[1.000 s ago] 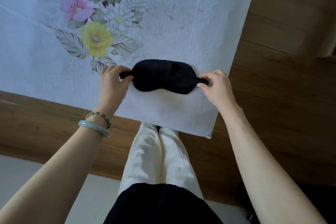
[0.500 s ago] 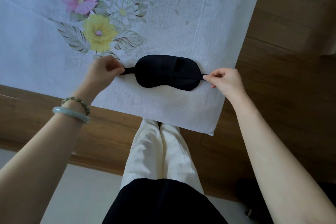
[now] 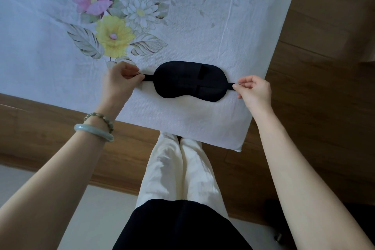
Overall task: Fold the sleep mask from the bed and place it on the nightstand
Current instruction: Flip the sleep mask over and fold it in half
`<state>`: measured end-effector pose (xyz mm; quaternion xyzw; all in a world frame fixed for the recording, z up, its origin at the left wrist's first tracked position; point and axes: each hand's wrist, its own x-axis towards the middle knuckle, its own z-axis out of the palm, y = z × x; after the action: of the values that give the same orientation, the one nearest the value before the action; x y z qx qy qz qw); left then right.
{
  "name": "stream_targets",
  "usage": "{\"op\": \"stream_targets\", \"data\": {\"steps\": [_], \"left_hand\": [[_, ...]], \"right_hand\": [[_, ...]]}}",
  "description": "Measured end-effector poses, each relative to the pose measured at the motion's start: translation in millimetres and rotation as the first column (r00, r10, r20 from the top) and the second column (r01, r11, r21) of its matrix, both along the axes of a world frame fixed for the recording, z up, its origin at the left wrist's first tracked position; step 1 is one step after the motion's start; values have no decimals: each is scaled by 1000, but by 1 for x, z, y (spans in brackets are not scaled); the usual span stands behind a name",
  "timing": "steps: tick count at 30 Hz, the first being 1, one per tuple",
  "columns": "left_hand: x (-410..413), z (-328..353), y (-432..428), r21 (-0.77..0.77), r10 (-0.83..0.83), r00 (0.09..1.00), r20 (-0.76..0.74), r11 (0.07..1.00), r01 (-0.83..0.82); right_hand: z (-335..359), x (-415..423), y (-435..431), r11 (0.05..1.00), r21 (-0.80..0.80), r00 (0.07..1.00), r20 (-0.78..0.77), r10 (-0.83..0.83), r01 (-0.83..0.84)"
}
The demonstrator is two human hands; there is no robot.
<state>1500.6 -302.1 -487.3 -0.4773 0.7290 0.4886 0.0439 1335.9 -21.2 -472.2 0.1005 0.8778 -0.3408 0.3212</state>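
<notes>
Black sleep mask (image 3: 189, 81) laid flat on floral bed sheet (image 3: 203, 16) near its front edge. Strap end left of mask pinched by left hand (image 3: 119, 81); strap end right of mask pinched by right hand (image 3: 254, 89).

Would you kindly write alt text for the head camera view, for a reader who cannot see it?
Seen from above, a black sleep mask lies flat on a floral bed sheet, its strap ends pinched by the left hand and right hand. Two bracelets circle the left wrist.
</notes>
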Motion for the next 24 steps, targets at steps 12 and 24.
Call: {"op": "stream_targets", "data": {"steps": [12,24], "left_hand": [[3,8,16,-50,95,995,35,994,-93],[-7,22,94,-558,-473,881,-23,737,381]], "right_hand": [[6,27,-8,979,-61,973,-120,-199,193],[8,38,-30,839,-133,843,208,-496,527]]}}
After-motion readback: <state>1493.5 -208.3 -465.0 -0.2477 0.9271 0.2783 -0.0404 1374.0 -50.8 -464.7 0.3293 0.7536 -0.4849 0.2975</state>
